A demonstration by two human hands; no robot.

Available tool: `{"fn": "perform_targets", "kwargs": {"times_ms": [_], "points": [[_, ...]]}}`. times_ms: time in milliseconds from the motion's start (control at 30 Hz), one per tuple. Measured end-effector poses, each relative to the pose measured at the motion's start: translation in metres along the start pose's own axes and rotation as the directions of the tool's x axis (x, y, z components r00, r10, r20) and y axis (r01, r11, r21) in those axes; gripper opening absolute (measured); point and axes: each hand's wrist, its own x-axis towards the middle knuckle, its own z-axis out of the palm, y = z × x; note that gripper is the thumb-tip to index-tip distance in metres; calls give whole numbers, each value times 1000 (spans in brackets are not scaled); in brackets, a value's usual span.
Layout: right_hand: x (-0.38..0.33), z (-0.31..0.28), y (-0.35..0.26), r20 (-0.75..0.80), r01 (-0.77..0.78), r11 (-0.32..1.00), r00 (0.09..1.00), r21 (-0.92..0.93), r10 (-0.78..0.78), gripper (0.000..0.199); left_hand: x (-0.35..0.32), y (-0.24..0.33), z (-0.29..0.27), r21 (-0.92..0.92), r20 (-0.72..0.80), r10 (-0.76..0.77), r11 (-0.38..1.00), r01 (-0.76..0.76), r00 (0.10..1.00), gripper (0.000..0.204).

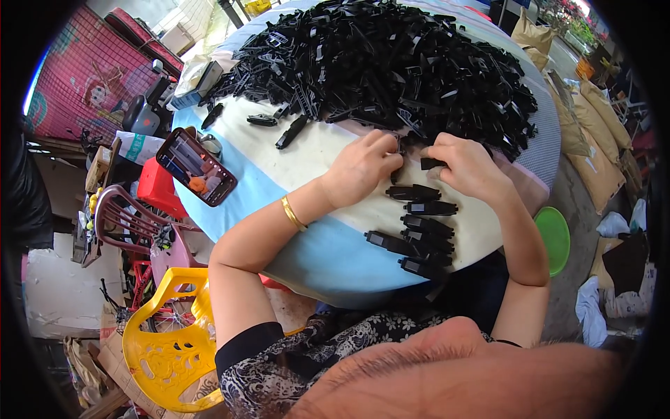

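Beside the jumbled, glossy plastic pile [391, 63], left hand [363, 167] clamps fingers on a dark piece [396, 174], right hand [466, 167] on a blocky black part [431, 164].

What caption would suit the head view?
Left hand and right hand each hold a black part near a big black heap on a table, a phone at left.

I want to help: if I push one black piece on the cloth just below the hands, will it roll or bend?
The black piece probably won't roll, because it's long with flat-looking sides. It looks stiff, perhaps hard plastic, with crisp edges. It may be light too: the right hand easily pinches another small black part.
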Motion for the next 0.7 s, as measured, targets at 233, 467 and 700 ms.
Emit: {"fn": "perform_targets", "kwargs": {"times_ms": [233, 467, 700], "points": [[2, 5, 7, -183, -16, 1000, 983, -20, 12, 26, 8, 8, -20, -230, 244, -670, 663, 713, 702, 43], [8, -4, -16, -112, -81, 936, 986, 343, 126, 23, 2, 8, -3, -346, 111, -346, 865, 363, 932, 35], [6, -1, -15, -46, 6, 994, 999, 114, -1, 21, 0, 2, -9, -332, 243, -462, 787, 520, 853, 24]]}}
